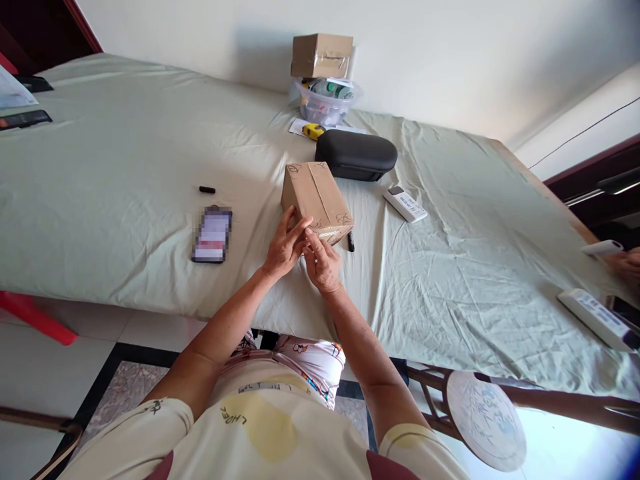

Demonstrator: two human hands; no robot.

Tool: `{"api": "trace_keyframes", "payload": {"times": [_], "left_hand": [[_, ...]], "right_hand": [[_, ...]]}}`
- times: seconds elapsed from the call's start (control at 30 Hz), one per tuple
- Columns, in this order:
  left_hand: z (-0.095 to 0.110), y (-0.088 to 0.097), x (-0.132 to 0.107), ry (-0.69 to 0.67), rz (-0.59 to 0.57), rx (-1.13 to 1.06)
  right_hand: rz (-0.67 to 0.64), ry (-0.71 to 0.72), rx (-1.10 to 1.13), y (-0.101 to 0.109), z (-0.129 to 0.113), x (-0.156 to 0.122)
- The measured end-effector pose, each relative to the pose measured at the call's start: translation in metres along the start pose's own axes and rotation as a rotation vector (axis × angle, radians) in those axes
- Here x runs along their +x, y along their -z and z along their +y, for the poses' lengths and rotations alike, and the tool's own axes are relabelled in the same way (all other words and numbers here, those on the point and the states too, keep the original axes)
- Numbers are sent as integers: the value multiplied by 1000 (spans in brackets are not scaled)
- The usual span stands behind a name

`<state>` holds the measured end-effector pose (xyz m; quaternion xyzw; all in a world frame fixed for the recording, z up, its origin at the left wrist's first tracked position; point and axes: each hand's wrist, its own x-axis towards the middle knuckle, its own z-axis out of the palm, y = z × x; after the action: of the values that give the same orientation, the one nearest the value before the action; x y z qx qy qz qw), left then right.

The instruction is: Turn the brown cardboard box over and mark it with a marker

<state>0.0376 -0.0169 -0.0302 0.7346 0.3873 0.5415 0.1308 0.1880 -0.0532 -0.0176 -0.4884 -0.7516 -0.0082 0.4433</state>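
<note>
A small brown cardboard box [320, 193] lies on the cloth in front of me, black pen scribbles at its top corners and a seam along its top. My left hand [286, 248] holds its near left corner, one finger along the side and another reaching over the top edge. Close beside it, my right hand [323, 265] is at the near end, fingers bent and pinched together against the corner. Whatever lies between those fingertips is hidden. A black marker [351, 241] lies just right of the box, and its black cap [207, 190] seems to be the piece farther left.
A phone [212, 235] lies to the left. Behind the box are a black case [356, 153], a yellow tape measure [313, 131] and a plastic tub [326, 107] with another carton [323, 56] above. A white device [405, 203] lies right; another person's hand [627, 263] shows at the far right.
</note>
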Motion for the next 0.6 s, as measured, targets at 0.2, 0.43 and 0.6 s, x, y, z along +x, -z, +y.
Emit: {"api": "trace_keyframes", "payload": {"times": [0.2, 0.43, 0.6], "left_hand": [[3, 5, 3, 12, -6, -23], [4, 11, 5, 37, 10, -62], [5, 14, 5, 73, 0, -67]], "right_hand": [[108, -91, -37, 7, 13, 1], [228, -178, 13, 17, 29, 4], [246, -214, 29, 18, 31, 5]]}}
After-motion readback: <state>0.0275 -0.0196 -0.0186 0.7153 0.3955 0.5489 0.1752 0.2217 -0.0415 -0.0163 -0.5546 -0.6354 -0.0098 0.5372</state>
